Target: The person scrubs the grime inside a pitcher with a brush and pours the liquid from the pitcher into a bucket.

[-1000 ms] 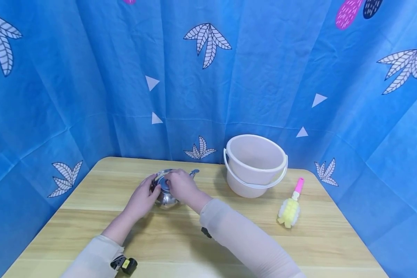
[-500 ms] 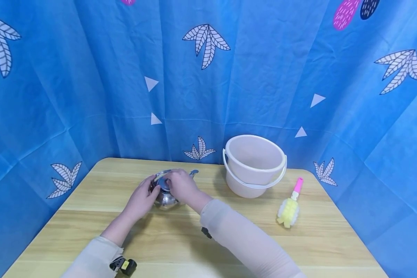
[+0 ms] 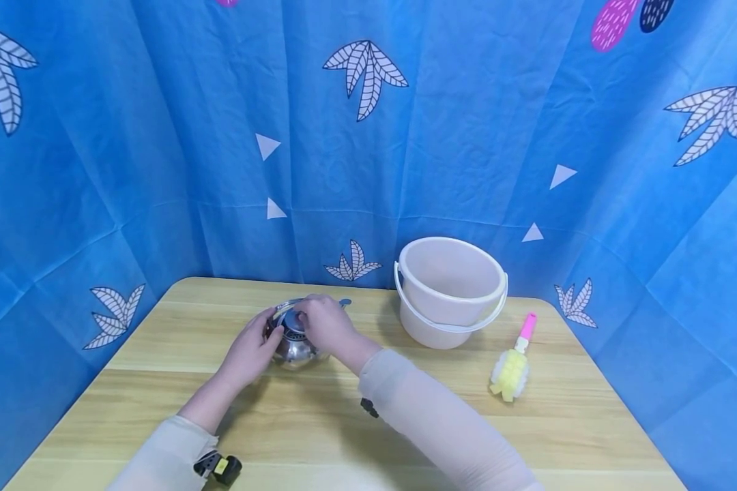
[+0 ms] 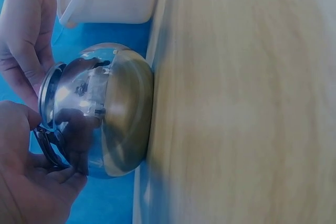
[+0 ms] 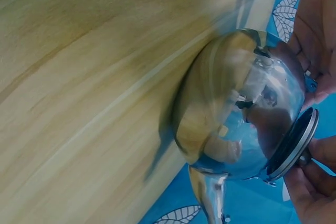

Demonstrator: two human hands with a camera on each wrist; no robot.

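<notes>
A shiny steel teapot (image 3: 295, 354) stands on the table, its spout (image 5: 210, 195) pointing away to the right. My left hand (image 3: 254, 351) holds the pot at its handle side, the thumb near the rim; in the left wrist view the handle (image 4: 48, 148) lies between thumb and fingers. With thumb and fingertips, my right hand (image 3: 328, 329) pinches the knob of the round lid (image 5: 295, 142). That lid is tilted, and a dark gap shows between it and the pot's rim. The pot's inside is hidden.
A white bucket (image 3: 432, 324) with its handle hanging down in front stands at the back right of the wooden table (image 3: 319, 436). Farther right lies a yellow-and-white sponge brush (image 3: 511, 375) with a pink handle. Blue patterned curtains (image 3: 239, 177) enclose the table's back and sides.
My right hand has risen slightly and shifted a little right with the lid, exposing the dark rim beneath it. The left hand and teapot stay in place.
</notes>
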